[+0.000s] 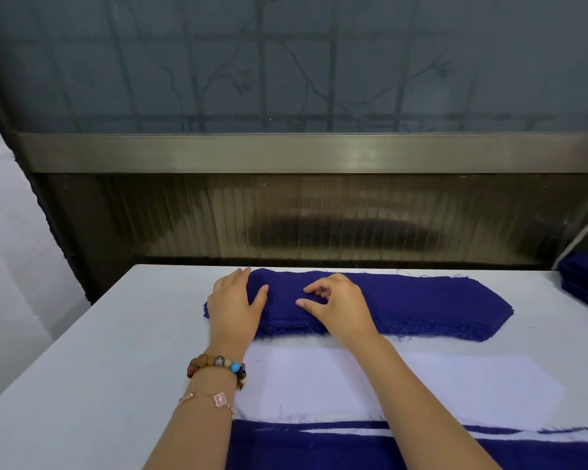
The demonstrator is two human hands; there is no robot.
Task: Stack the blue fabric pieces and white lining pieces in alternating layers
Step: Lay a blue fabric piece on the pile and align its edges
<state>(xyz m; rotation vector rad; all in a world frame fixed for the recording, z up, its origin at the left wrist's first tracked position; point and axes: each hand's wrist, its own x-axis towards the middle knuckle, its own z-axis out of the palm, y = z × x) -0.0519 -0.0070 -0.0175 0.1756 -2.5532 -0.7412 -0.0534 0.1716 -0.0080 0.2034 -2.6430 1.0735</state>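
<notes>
Supply, blue: a thick pile of dark blue frayed-edged fabric pieces (pixel 421 303) lies across the far part of the pale grey table (pixel 116 334), long side running left to right. I take it as the source to draw from.
Supply, white: a flat sheaf of white lining pieces (pixel 455 385) lies just near of the blue pile and parallel to it, so either colour is a short reach away.
Stack in progress: at the near edge lies a dark blue layer with a strip of white showing (pixel 319 452). I judge this to be the alternating stack.
Left hand (pixel 235 300): lies flat at the pile's left end, fingers straight and thumb on top, holding nothing. I judge it steadies the pile so the lower layers stay put.
Right hand (pixel 336 300): fingers curled, tips on the top blue piece, thumb and forefinger close together. I cannot tell whether a layer is already pinched.
Spare: a second stack of dark blue cloth (pixel 584 283) sits at the far right, well apart.
Worn: a beaded bracelet (pixel 218 366) on the left wrist.
Risk: the frayed threads may cling, so two pieces could lift as one.
</notes>
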